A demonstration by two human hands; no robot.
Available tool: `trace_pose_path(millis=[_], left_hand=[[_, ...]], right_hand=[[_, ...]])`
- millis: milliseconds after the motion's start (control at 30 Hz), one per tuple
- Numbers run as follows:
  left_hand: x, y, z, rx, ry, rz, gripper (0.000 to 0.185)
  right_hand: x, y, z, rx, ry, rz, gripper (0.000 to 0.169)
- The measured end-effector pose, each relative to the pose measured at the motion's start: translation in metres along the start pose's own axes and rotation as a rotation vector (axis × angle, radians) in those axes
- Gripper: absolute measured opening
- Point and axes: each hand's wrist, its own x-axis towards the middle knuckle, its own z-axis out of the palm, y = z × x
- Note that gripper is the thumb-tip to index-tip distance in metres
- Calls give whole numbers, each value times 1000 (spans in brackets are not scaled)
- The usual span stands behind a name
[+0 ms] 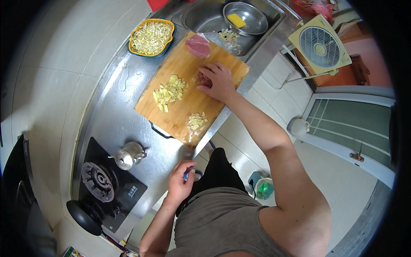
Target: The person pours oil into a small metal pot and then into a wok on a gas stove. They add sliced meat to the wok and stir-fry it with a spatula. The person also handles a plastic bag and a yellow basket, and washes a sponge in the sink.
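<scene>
On the wooden cutting board [160,119], my right hand [218,78] curls over dark red meat pieces [204,81], its fingers touching them. A larger slab of raw meat [198,45] lies beyond it at the board's far end. Chopped pale yellow pieces [169,91] form a pile on the left part of the board. A smaller heap of chopped garlic [196,122] is near the close corner. My left hand [182,180] hovers off the counter's front edge, fingers loosely bent and apart, holding nothing.
Bean sprouts fill an orange basket [171,32] left of the sink [199,16]. In the sink are a steel bowl [257,21] with a yellow sponge [236,20] and scraps. A metal pot [127,156] stands beside the gas burner [98,181]; a black pan [84,217] is at the stove's edge.
</scene>
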Motion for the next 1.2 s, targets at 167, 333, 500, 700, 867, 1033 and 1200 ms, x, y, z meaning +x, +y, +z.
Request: trace_pose_path(millis=[167,333,500,700,867,1033,1200], left_hand=[[-37,-27,-4,16,74,-69,18],[-63,-48,-10,13,151,-161,16],[-77,-63,-11,10,210,-139,17],[-81,-58,-15,-18,228,-187,16],[-89,-65,-17,-135,242,-256,16],[-85,-63,-15,-266,268,-264,14],[-93,-64,-18,-296,293,-226,13]], right_hand=[[3,6,6,2,-3,-133,38],[-4,9,14,12,-2,-152,26],[7,-9,6,31,-19,-114,22],[13,4,-7,183,-267,2,17],[29,17,-33,1275,-373,946,17],[33,39,-49,1814,-260,1003,24],[39,2,-65,1941,-266,941,31]])
